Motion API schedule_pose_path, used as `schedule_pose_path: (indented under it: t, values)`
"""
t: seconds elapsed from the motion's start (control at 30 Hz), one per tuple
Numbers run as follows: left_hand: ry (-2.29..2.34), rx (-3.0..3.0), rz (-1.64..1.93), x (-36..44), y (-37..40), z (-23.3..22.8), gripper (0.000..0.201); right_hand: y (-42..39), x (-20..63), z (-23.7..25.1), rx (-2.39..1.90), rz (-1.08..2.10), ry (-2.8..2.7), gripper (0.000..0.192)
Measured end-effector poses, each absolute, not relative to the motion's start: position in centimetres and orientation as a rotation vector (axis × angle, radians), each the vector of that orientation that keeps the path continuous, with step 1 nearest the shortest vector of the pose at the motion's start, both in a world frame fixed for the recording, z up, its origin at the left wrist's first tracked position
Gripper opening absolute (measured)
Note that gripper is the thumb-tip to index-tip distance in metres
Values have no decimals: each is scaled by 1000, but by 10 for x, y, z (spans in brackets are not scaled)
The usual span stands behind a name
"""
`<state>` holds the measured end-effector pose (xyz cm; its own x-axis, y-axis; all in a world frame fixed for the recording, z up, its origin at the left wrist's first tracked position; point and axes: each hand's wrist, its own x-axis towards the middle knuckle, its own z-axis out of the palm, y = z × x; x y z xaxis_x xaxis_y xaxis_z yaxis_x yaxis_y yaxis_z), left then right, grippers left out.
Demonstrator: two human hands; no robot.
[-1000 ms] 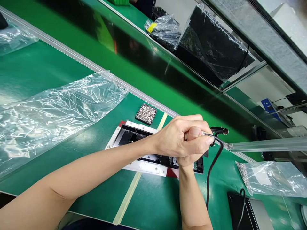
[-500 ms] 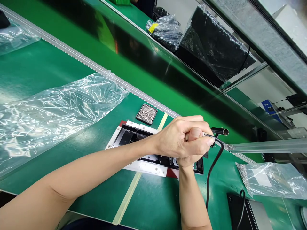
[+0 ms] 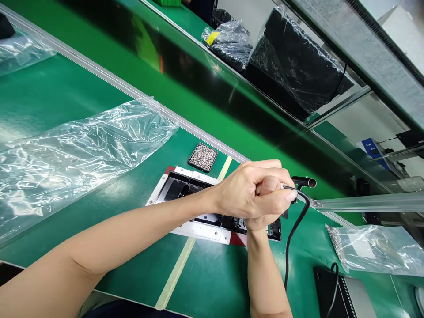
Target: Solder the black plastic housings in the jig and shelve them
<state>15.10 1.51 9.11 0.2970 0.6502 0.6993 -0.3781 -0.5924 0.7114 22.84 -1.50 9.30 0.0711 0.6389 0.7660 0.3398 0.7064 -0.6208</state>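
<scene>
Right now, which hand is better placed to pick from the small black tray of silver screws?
Left, probably. The small black tray of silver screws lies to the left of both hands; the left hand only wraps over the right hand, which grips the black-cabled tool.

Factory assembly line, electronics type. Evidence: long green anti-static mat [image 3: 66, 88] covers the bench, edged by an aluminium rail [image 3: 109, 79] that runs diagonally across the view. Beyond the rail, a glossy green conveyor belt [image 3: 205, 106] carries bagged black parts [image 3: 291, 66]. On the near side of the rail: a small black tray of tiny screws [image 3: 202, 157] just beside it, a metal fixture plate [image 3: 198, 229] holding a black plastic housing, yellow tape line [image 3: 175, 274] marking the station. Large clear plastic bag [image 3: 76, 150] lies left of the tray; another bag with small hardware [image 3: 371, 247] well to its right. Overhead frame [image 3: 357, 48] above the belt.
</scene>
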Motion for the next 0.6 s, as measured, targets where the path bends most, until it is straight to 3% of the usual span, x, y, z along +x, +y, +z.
schedule_pose_path:
  t: [0.23,0.6]
  values:
    - [246,1678,1453,152,15,90,20,-14,228,95,-811,275,-1573,36]
    - [258,1672,1435,151,14,93,20,-16,230,93,-982,219,-1487,59]
